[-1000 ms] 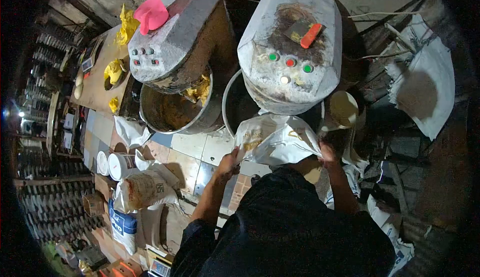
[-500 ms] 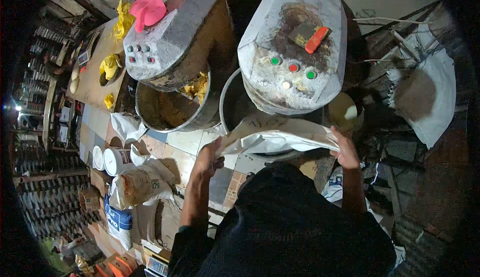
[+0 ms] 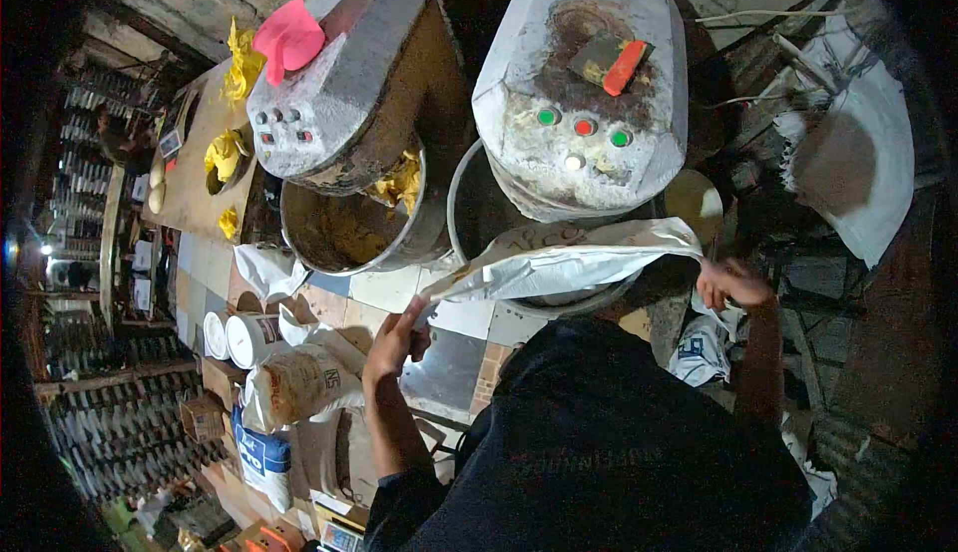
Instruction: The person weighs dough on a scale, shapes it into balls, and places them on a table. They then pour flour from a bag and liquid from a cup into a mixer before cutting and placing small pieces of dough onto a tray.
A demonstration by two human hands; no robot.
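A white woven sack (image 3: 569, 261) is stretched sideways over the front of a metal mixing bowl (image 3: 469, 193). My left hand (image 3: 397, 342) is closed on the sack's left end. At its right end, my right hand (image 3: 733, 284) has curled fingers on the sack's corner. Above the bowl stands a whitish mixer head (image 3: 584, 83) with green, red and white buttons. A scraper with an orange handle (image 3: 625, 68) lies on top of it. The inside of the bowl is mostly hidden by the sack and mixer head.
A second mixer (image 3: 329, 83) with a pink scoop (image 3: 289, 37) on top stands to the left; its bowl (image 3: 344, 243) holds yellowish dough. Left lie filled sacks (image 3: 299, 387) and white buckets (image 3: 251, 340). A table (image 3: 195, 193) carries yellow bundles. Another sack (image 3: 858, 163) hangs at right.
My right hand has moved outward to the right and its fingers have turned. The sack now slants up toward the right. My left hand has shifted slightly left and lower.
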